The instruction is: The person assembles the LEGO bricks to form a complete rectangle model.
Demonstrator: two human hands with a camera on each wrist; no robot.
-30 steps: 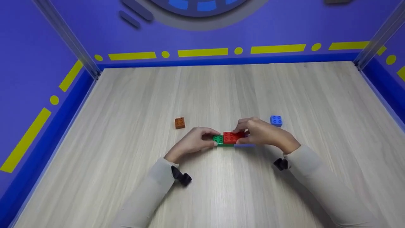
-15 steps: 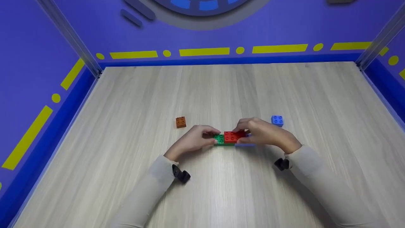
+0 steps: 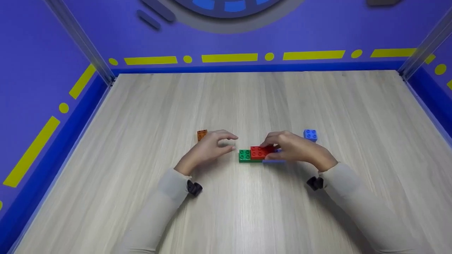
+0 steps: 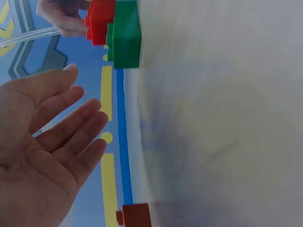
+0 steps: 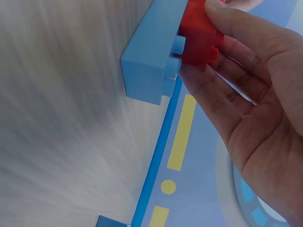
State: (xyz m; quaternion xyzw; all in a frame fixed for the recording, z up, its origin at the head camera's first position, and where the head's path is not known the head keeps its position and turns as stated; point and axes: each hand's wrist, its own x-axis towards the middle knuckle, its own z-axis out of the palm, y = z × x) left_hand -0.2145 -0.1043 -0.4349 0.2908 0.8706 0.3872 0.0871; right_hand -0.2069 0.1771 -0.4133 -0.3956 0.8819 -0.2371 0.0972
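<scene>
A person's right hand (image 3: pixel 291 146) pinches a red brick (image 3: pixel 259 152) that sits across a green brick (image 3: pixel 244 155) and a blue brick (image 5: pixel 147 56), joined end to end on a wood-grain table (image 3: pixel 226 211). The left hand (image 3: pixel 212 143), fingers spread loosely and holding nothing, hangs near the green end. The bricks look light, stiff and sturdy, though their smooth walls may slip; the red brick's 2 long sides appear the surest grip.
</scene>
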